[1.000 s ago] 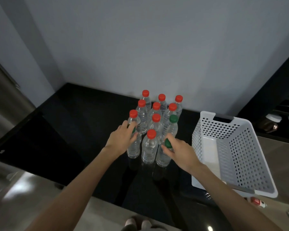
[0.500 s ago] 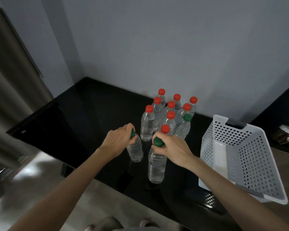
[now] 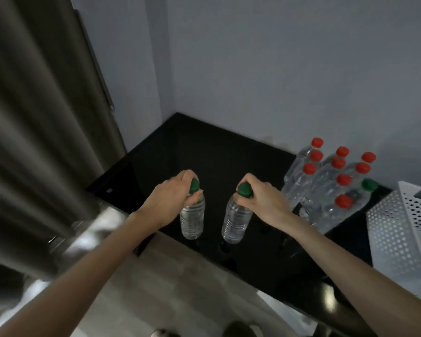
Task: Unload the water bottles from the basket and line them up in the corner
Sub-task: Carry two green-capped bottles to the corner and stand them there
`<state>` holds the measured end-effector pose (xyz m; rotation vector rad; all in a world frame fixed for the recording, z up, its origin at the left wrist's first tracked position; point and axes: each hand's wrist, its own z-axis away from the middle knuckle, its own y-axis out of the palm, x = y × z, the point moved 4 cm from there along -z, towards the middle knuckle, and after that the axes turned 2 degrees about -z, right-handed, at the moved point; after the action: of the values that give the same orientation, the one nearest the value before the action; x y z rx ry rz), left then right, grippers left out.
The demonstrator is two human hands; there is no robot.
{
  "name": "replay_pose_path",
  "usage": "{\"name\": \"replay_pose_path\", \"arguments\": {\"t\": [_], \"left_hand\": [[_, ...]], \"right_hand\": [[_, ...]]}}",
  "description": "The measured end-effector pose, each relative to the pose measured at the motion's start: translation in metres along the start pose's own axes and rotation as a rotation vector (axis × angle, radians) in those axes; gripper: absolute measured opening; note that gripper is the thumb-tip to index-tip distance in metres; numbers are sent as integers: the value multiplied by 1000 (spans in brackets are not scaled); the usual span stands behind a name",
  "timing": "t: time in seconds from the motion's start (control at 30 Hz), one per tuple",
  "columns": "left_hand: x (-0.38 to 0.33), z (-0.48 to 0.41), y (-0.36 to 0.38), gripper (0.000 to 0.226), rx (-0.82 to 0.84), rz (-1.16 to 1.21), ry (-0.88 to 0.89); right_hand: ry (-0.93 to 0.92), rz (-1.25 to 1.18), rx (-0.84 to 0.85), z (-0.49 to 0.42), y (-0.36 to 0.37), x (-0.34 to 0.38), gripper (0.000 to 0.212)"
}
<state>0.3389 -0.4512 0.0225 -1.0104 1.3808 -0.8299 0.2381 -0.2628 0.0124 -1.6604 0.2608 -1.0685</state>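
Observation:
My left hand (image 3: 170,195) grips the neck of a clear green-capped water bottle (image 3: 192,220), held upright near the front edge of the black counter (image 3: 204,152). My right hand (image 3: 263,200) grips a second green-capped bottle (image 3: 236,222) beside it in the same way. A cluster of several red-capped bottles (image 3: 326,181) plus one green-capped bottle (image 3: 365,190) stands to the right against the wall. The white perforated basket (image 3: 399,229) sits at the far right and looks empty. The counter's corner lies bare behind my hands.
A grey curtain (image 3: 34,117) hangs at the left, close to the counter's left edge. Grey walls (image 3: 277,69) meet behind the counter. Pale floor (image 3: 180,288) shows below the front edge.
Both hands have carried their green-capped bottles leftward, away from the cluster. The view has swung left, so the cluster and basket now sit at the right.

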Motion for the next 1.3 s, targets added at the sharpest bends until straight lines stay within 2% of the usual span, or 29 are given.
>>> {"name": "replay_pose_path", "arguments": {"t": [0.27,0.43,0.8,1.07,1.3], "left_hand": [[99,-29,-55,26,-59,-54,46],[137,-75,-73,28,-97,-128,72],[206,-228,-86,25,-54,-105,81],[244,-332,-84,19,31,-127,120],[282,-418,-69,26,9,-68,95]], "right_hand": [[48,-244,-82,-76,26,73,18],[43,-205,-94,-131,25,89,22],[66,-166,-143,-275,11,59,24],[86,-200,-135,-380,-3,41,15],[220,-298,-159,-461,6,18,28]]}}
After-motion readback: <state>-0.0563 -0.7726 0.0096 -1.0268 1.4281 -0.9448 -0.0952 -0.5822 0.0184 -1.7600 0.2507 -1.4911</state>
